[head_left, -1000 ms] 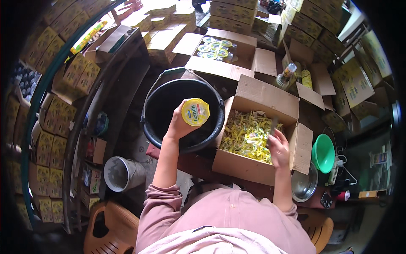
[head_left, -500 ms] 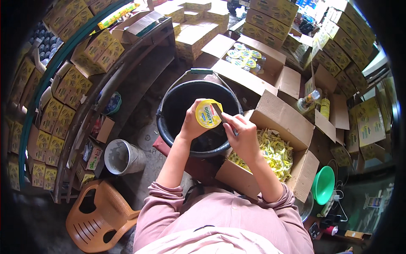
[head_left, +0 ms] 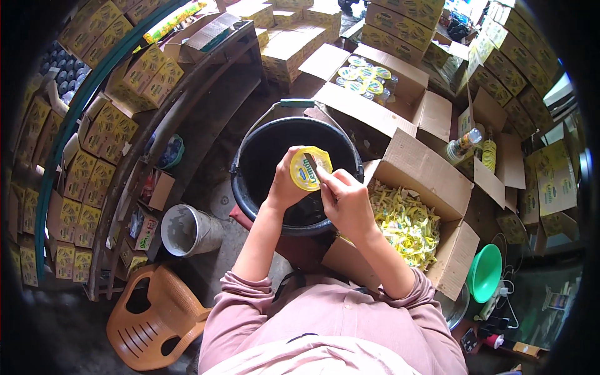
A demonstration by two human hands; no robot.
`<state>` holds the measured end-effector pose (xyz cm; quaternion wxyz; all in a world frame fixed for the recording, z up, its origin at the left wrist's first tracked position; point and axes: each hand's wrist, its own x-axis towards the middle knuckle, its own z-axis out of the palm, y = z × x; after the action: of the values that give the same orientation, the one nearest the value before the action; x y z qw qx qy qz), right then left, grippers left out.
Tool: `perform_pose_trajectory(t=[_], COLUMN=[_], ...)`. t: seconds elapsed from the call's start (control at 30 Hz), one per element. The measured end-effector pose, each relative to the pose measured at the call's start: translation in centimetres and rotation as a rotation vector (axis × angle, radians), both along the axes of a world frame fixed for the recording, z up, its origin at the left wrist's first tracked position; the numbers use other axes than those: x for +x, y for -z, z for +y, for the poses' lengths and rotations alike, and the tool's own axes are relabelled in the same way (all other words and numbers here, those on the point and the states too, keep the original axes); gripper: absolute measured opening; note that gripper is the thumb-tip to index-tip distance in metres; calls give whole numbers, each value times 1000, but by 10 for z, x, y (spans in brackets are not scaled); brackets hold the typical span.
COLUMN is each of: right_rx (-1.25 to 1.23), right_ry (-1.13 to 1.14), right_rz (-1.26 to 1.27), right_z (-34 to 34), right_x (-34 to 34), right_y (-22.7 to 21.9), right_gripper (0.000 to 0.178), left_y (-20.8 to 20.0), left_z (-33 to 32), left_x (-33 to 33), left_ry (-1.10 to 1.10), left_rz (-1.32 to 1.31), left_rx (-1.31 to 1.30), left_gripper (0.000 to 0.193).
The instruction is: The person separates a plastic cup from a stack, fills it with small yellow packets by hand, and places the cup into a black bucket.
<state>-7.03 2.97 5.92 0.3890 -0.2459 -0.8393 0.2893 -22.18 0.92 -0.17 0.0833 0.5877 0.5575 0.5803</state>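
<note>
Right hand [head_left: 350,201] has swung in — slim dark blade [head_left: 311,162] pinched over round yellow-topped cup [head_left: 302,173], clamped by left hand [head_left: 284,182].

The lidded cup [head_left: 302,177] in front of you wears a smooth, printed film with a light sheen, and your slim blade [head_left: 312,164] looks like dark, dull metal. Your bucket [head_left: 265,140] seems to be black plastic, its rim faintly glossy. By your right arm, the carton [head_left: 425,165] is matt brown cardboard, filled with shiny, crinkled plastic-looking strips [head_left: 409,228]. Your shirt [head_left: 337,312] is soft, matt cloth. You also have a smooth green plastic bowl [head_left: 485,275], a textured brown plastic chair [head_left: 156,322] and a dull, grimy grey pail [head_left: 199,232].
</note>
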Motion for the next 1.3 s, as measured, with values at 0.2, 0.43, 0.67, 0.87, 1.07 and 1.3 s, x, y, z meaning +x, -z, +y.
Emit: perform_pose_trajectory(t=[0.2,0.43,0.67,0.87,1.07,1.3], right_rx=[16,-40,158,505,542,542], right_ry=[-44,-67,-63,-214,-271,-281], right_rz=[-190,-327,-286,-395,-429,-426], right_z=[-2,-18,7,44,44,42], right_x=[4,24,45,40,30,31], right_y=[-1,-8,-28,-23,-17,-17], right_gripper=[28,28,32,38,40,39], left_y=[2,-2,0,-15,-13,-14], left_z=[0,-2,-4,-9,-9,-9], left_x=[0,-1,-3,1,0,0], left_ry=[0,-24,57,286,279,290], left_rz=[-10,30,-23,-73,-89,-78], left_rx=[-4,-3,-147,-234,-244,-233], left_gripper=[56,59,58,56,57,57])
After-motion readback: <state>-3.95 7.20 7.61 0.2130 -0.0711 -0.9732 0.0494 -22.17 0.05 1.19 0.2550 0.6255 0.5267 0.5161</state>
